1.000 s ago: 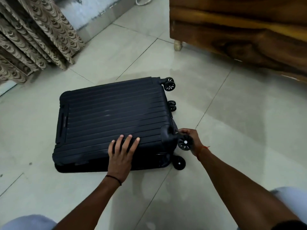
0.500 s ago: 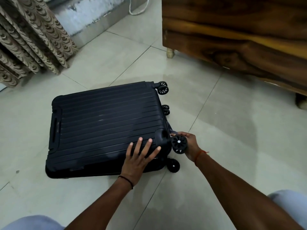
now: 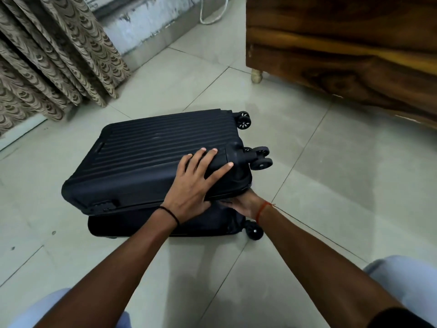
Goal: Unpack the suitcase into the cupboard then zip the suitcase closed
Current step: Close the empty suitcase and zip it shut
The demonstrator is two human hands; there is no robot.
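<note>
A dark navy ribbed hard-shell suitcase point(image 3: 146, 157) lies flat on the tiled floor with its wheels point(image 3: 260, 159) to the right. Its lid is raised a little along the near edge, and a gap shows above the lower half point(image 3: 132, 224). My left hand point(image 3: 194, 185) lies spread over the lid's near right corner, with the thumb at its edge. My right hand point(image 3: 246, 204) is at the gap under that corner, fingers tucked beneath the lid. The contents are hidden. A wooden cupboard point(image 3: 343, 43) stands at the back right.
A patterned beige curtain point(image 3: 47, 67) hangs at the left, down to the floor. A white cable point(image 3: 212, 17) lies by the wall at the back. The cupboard stands on a small foot point(image 3: 256, 75). My knees in light trousers point(image 3: 406, 280) show at the bottom corners.
The lid's near edge has lifted off the lower half. My right hand moved from the wheel to under the lid corner. My left hand slid right toward that corner.
</note>
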